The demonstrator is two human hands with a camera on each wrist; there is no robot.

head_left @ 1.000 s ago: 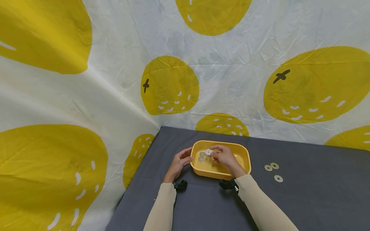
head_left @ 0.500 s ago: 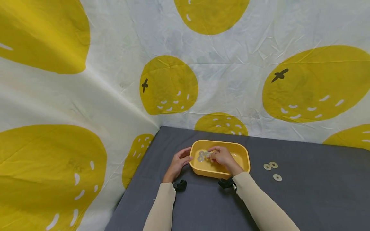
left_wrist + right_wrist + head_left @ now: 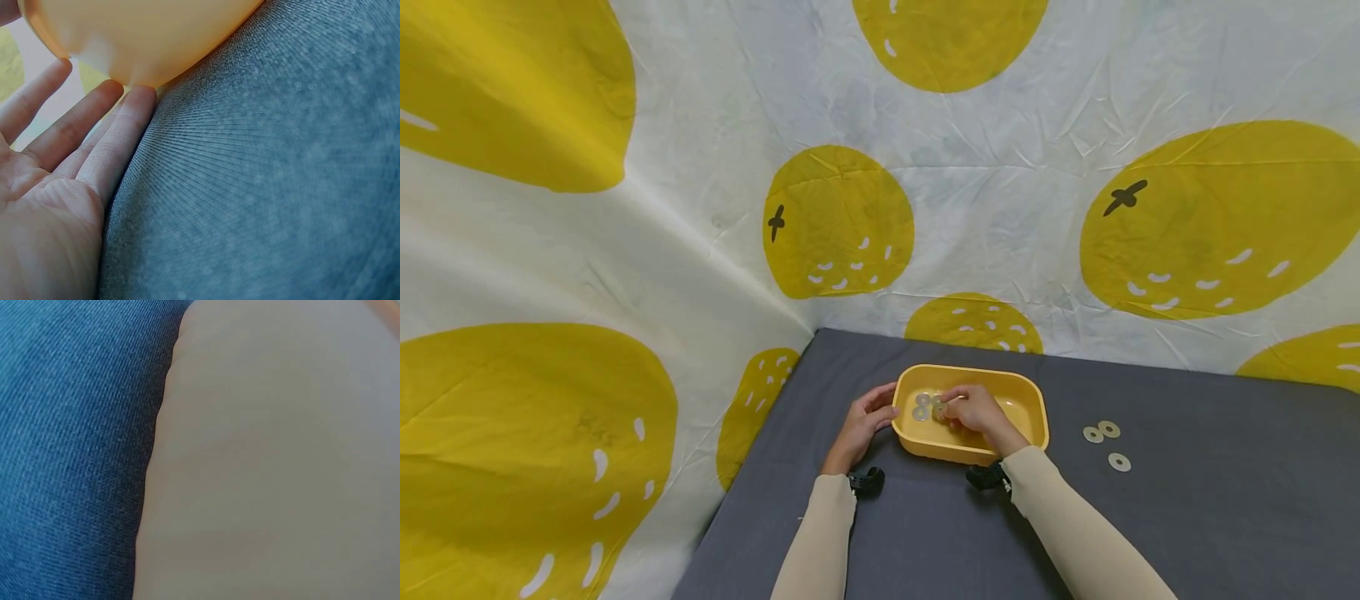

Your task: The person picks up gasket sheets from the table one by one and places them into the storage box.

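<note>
A yellow plastic tray [image 3: 970, 452] stands on the dark cloth. My left hand [image 3: 860, 427] is at its left end; in the left wrist view straight fingers [image 3: 75, 128] touch the outer wall, and the thumb lies by the rim. My right hand [image 3: 976, 409] reaches into the tray and pinches a flat ring-shaped washer [image 3: 938, 412] low over the floor. Several similar washers lie close by on the left side, among them one washer [image 3: 921, 413] nearest the left wall. In the right wrist view the tray's outer wall [image 3: 269, 456] fills most of the picture, hiding the fingers.
To the right of the tray, three loose washers [image 3: 1118, 462] lie on the dark tablecloth [image 3: 1225, 483], two of them touching. A white curtain [image 3: 1000, 225] with big yellow fruit prints hangs behind and along the left of the table.
The right hand lowered a washer to the tray floor and let it go beside the others. Its fingers then came slightly nearer me with another washer. The left hand stayed put.
</note>
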